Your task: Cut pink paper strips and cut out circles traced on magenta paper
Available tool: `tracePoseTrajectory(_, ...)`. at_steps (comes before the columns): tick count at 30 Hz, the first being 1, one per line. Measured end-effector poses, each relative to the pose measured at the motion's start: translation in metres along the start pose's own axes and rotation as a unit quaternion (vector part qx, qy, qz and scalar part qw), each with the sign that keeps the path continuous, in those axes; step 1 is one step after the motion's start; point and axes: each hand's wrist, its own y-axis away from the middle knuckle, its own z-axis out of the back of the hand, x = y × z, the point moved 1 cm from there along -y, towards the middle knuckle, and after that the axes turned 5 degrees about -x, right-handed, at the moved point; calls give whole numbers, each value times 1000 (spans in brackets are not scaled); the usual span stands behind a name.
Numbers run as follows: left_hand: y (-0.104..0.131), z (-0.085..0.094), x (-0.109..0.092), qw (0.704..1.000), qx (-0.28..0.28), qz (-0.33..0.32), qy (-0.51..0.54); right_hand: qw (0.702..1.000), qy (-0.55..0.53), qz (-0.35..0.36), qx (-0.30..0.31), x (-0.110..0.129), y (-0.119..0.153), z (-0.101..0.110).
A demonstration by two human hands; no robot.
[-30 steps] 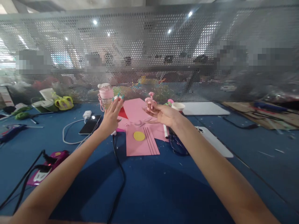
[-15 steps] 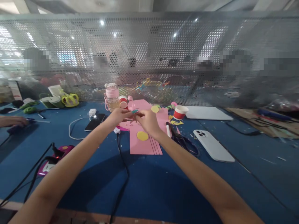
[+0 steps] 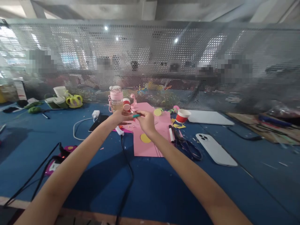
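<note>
My left hand [image 3: 121,117] and my right hand [image 3: 146,121] meet above a pink paper sheet [image 3: 140,150]. Between the fingertips of my right hand is a slim teal thing [image 3: 136,115], too small to name. The left fingers are drawn together close beside it; whatever they pinch is hidden. A yellow paper circle [image 3: 145,138] lies on the pink sheet below my right wrist, and another yellow circle [image 3: 158,112] lies farther back. Just behind my left hand stand a pink-lidded bottle [image 3: 116,97] and a red and white paper cup [image 3: 126,104].
To the right are a second paper cup [image 3: 182,116], a marker [image 3: 171,134], dark-handled scissors [image 3: 193,151] and a white phone [image 3: 217,150]. At left lie a black phone [image 3: 99,122] and a purple power strip [image 3: 50,168] with cables. A perforated metal screen [image 3: 150,50] stands behind.
The view has tilted slightly, shifting the scene down and right. The teal thing now shows at a different slant between my hands. Another person's hand at the far left has gone from view.
</note>
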Motion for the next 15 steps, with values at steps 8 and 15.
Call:
tracePoseTrajectory(8,-4,-3,11,987,159,-3,5,983,-153,-105,18,-3,-3,1)
tracePoseTrajectory(15,-3,0,6,995,93,-3,22,973,-197,-115,47,8,-5,7)
